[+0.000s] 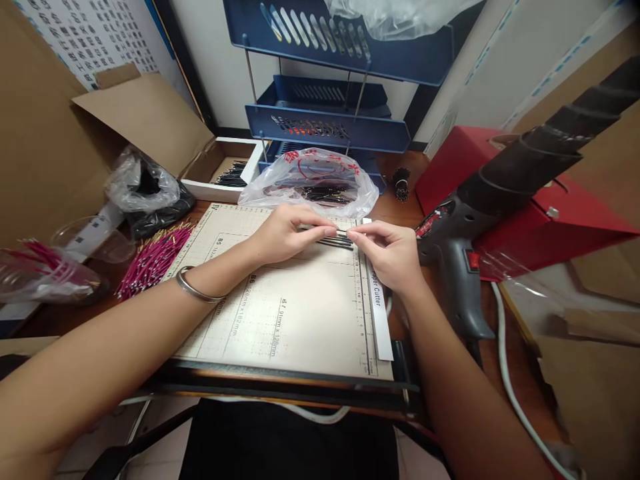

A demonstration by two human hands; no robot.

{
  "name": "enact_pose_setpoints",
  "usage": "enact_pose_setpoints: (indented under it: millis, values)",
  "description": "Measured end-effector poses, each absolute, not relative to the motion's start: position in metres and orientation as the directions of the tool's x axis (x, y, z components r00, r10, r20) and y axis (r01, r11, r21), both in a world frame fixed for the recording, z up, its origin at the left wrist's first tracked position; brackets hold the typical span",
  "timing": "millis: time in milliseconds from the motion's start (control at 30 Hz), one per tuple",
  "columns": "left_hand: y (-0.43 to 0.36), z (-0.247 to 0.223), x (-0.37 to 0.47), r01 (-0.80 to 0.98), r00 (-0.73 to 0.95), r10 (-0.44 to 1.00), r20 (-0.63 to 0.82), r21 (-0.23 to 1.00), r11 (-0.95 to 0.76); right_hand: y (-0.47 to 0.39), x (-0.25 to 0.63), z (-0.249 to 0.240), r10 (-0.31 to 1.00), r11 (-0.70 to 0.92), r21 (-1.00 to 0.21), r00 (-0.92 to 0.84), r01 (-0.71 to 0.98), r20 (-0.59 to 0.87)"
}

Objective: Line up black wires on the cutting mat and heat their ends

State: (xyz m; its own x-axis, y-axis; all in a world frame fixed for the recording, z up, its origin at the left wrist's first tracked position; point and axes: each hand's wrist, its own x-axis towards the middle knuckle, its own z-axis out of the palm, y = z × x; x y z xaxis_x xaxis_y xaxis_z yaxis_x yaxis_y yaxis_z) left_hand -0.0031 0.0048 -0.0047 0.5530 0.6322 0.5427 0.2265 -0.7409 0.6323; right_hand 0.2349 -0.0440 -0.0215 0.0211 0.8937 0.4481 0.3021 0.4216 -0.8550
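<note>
Above the far right part of the paper cutter board [310,313], my left hand [295,233] and my right hand [387,250] meet almost fingertip to fingertip. A thin black wire [342,231] runs between them, each hand pinching it near one end. Just below it, several short black wires [336,241] lie side by side on the board, partly hidden by my left fingers. Behind my hands sits a clear plastic bag [307,175] with red print, holding more dark wires [327,194].
A grey heat gun [450,260] stands close on the right before a red box [455,160]. Magenta wires [155,260] are heaped left of the board. An open white box [220,190] of black wires and blue shelf trays [325,123] stand behind.
</note>
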Motion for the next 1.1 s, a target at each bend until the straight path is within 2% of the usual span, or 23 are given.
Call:
enact_pose_setpoints:
  millis: [300,633,1100]
  values:
    - [0.007,-0.006,-0.002,0.204,0.54,0.639,0.548,0.651,-0.731,-0.046,0.231,-0.015,0.907,0.397,-0.87,0.021,0.292,0.42]
    - [0.006,0.001,-0.006,0.185,0.533,0.706,0.466,0.75,-0.635,-0.047,0.232,-0.012,0.913,0.382,-0.88,0.034,0.281,0.407]
    - [0.008,0.002,-0.009,0.208,0.57,0.723,0.391,0.782,-0.588,-0.047,0.235,-0.013,0.922,0.36,-0.883,0.026,0.301,0.385]
